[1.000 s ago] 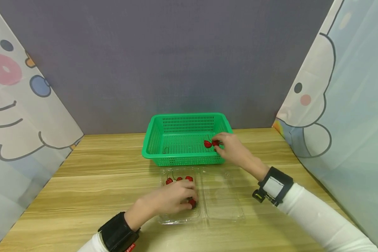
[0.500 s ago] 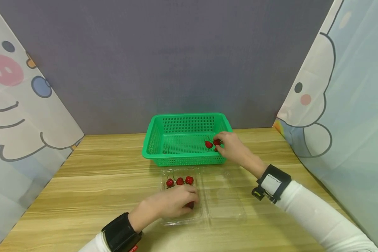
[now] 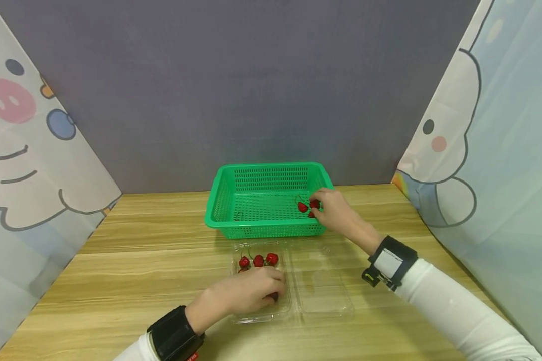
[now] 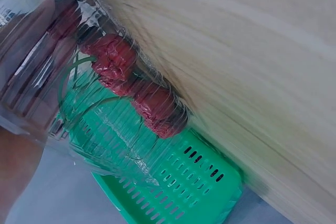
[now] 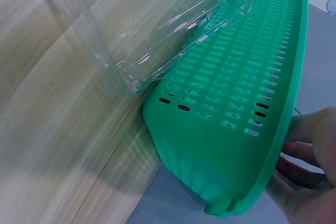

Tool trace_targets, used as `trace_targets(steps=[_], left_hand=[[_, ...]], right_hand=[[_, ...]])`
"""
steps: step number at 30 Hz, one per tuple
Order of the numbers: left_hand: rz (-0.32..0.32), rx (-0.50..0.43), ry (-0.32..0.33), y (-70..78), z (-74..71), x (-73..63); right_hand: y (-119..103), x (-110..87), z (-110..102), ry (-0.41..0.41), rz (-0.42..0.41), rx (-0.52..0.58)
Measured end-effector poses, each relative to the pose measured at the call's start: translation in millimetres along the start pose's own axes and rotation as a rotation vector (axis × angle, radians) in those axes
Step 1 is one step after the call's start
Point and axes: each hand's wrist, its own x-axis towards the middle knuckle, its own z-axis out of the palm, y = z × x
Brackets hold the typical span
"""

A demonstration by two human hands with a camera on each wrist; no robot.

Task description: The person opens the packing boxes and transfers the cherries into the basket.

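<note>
My left hand [image 3: 248,291] reaches down into a clear plastic clamshell box [image 3: 253,320] and pinches a dark red cherry [image 3: 274,296], mostly covered by the fingers. Several red cherries with green stems, one of them a front cherry [image 3: 259,260], lie in the box's far part. Through the box wall, the left wrist view shows cherries [image 4: 157,108] beside the fingers. Over the right end of a green plastic basket [image 3: 271,230], my right hand [image 3: 336,213] pinches a cherry [image 3: 314,204]. Another cherry [image 3: 302,207] lies just left of those fingertips. In the right wrist view the basket wall hides the fingertips.
The box's clear lid [image 3: 322,293] lies folded open to the right on the wooden table [image 3: 153,271]. Behind the basket stands a grey wall [image 3: 262,90]. Printed cartoon panels [image 3: 492,150] close off both sides. A thin stem shows at the basket's left front.
My left hand has shifted slightly right, leaving the far cherries more visible, and the cherry is more covered by its fingers. My right hand stays almost still at the basket with its cherry.
</note>
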Motion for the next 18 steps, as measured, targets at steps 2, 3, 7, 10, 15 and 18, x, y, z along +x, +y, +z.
trace_targets(steps=[2, 3, 7, 10, 15, 18], left_hand=[[0.006, -0.001, 0.006, -0.3, 0.4, -0.6], [0.008, -0.002, 0.007, -0.3, 0.6, -0.9], [0.011, 0.001, 0.007, 0.0, 0.6, -1.5], [0.01, 0.005, 0.003, 0.6, -0.1, -2.0], [0.005, -0.006, -0.004, 1.6, -1.1, -2.8], [0.004, -0.012, -0.007, 1.6, -1.4, -2.9]], right_hand=[[-0.1, -0.3, -0.2, -0.003, 0.009, -0.005], [-0.4, -0.4, -0.5, -0.006, 0.015, -0.007], [-0.8, -1.8, -1.7, -0.025, 0.041, -0.018], [-2.0, -2.8, -2.6, -0.034, 0.051, -0.026], [-2.7, -4.1, -3.0, -0.036, 0.05, -0.039], [-2.8, -4.6, -3.5, -0.039, 0.058, -0.036]])
